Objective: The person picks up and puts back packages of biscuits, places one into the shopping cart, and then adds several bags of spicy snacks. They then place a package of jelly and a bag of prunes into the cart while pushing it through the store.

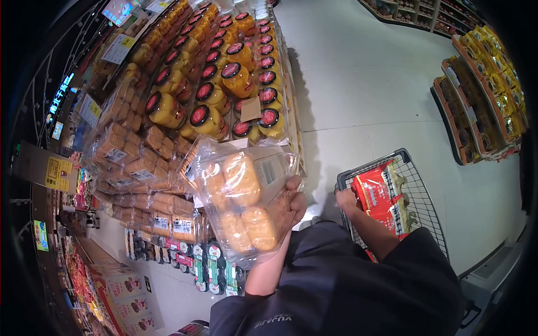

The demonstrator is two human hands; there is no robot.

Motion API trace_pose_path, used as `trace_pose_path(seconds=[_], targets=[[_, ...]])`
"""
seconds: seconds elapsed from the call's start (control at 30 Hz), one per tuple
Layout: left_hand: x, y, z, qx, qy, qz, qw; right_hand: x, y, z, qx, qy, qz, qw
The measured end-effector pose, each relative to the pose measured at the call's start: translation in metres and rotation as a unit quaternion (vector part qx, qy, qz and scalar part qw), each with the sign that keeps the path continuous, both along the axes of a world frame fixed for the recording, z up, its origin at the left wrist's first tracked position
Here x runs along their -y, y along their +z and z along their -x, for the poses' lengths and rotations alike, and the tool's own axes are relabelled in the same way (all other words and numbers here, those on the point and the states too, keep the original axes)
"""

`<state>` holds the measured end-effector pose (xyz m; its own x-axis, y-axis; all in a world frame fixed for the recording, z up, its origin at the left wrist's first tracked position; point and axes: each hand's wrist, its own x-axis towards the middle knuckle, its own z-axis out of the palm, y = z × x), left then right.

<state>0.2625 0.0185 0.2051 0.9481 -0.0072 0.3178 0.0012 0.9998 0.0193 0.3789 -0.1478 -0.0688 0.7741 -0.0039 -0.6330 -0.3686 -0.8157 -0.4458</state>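
Observation:
A clear plastic pack of golden-brown biscuits (242, 182) is held up in front of my body. My left hand (290, 204) is closed round its right side, the fingers curled over the edge by a pale label. My right hand (346, 198) is closed on the rim of a wire shopping cart (428, 210) to the right. Inside the cart lies a red and white bag (376, 196). Stacked packs of similar biscuits (120, 147) stand left of the held pack.
Beyond the packs are rows of yellow fruit jars (208, 119) with dark and red lids. Green-labelled packs (214, 266) stand low below the biscuits. A tiered shelf (476, 106) of yellow packages is at the right, with tiled floor (347, 95) between.

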Motion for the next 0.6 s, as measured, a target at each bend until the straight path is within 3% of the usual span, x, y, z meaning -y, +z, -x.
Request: trace_pose_path(seconds=[0.2,0.6], targets=[[0.012,0.011,0.007,0.132,-0.086,0.149,0.976,-0.002,0.031,0.009,0.020,0.004,0.003,1.000],[0.024,0.010,0.021,0.198,-0.108,0.183,0.957,0.004,0.023,0.021,0.048,0.066,0.006,0.997]])
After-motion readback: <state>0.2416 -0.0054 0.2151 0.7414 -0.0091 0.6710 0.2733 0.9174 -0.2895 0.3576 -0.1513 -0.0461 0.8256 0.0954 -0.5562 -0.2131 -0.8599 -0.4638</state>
